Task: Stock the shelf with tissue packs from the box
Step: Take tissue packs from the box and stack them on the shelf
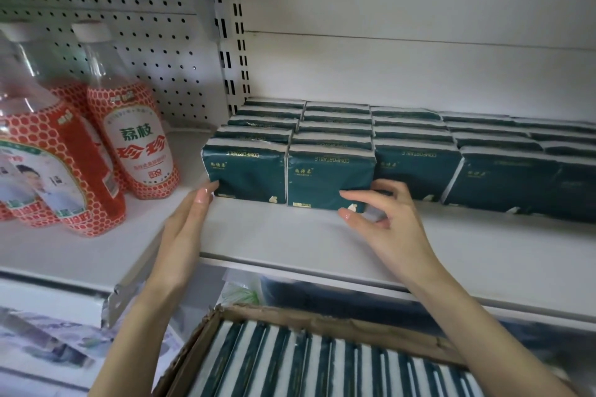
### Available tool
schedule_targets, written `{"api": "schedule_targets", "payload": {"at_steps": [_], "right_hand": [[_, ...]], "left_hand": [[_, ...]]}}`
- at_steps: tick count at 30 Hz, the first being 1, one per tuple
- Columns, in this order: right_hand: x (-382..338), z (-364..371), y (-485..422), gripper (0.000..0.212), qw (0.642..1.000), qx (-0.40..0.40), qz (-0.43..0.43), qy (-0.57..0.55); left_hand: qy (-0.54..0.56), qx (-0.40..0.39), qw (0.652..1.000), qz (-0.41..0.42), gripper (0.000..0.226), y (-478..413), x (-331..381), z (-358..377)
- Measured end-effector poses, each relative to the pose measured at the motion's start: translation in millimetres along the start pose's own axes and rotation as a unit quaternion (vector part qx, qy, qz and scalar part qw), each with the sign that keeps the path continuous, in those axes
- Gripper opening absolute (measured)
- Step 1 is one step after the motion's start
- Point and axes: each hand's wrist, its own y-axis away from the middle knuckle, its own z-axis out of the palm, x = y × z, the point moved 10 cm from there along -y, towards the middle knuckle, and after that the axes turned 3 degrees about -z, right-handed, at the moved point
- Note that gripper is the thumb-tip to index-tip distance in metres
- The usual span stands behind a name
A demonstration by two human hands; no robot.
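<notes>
While the white shelf carried rows of tissue packs pushed back to its wall, the cardboard box below held many more, set on edge. The two front packs stood at the left end, seemingly being squared up. The left hand pressed straight fingers against their left side, and the right hand pinched their lower right corner.

One wide-angle view from head height, close in, faces forward and down over the shelf, box below; margins seemingly blurred.
</notes>
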Motion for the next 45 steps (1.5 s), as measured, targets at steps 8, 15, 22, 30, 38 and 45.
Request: {"api": "schedule_targets", "payload": {"at_steps": [8,15,22,30,38,45], "right_hand": [[-1,1,0,0.026,1.000,-0.004,-0.004,0.006],[-7,-18,2,0.020,0.996,0.079,0.005,-0.040],[-49,-37,55,0.027,0.994,0.099,-0.035,-0.040],[-7,35,239,0.029,0.973,-0.231,0.013,-0.013],[43,69,296,0.048,0.945,-0.276,0.175,-0.021],[49,89,312,0.035,0.932,-0.267,0.243,-0.041]], "left_hand": [[-0.003,0.000,1.000,0.013,0.062,-1,0,1],[-0.073,0.097,0.991,0.056,0.040,26,23,-11],[-0.026,0.060,0.997,0.031,0.046,147,21,-5],[-0.154,-0.037,0.987,-0.035,0.048,302,-25,31],[-0.304,-0.026,0.950,-0.070,0.065,375,-44,17],[-0.298,0.045,0.949,-0.094,0.069,388,-49,5]]}}
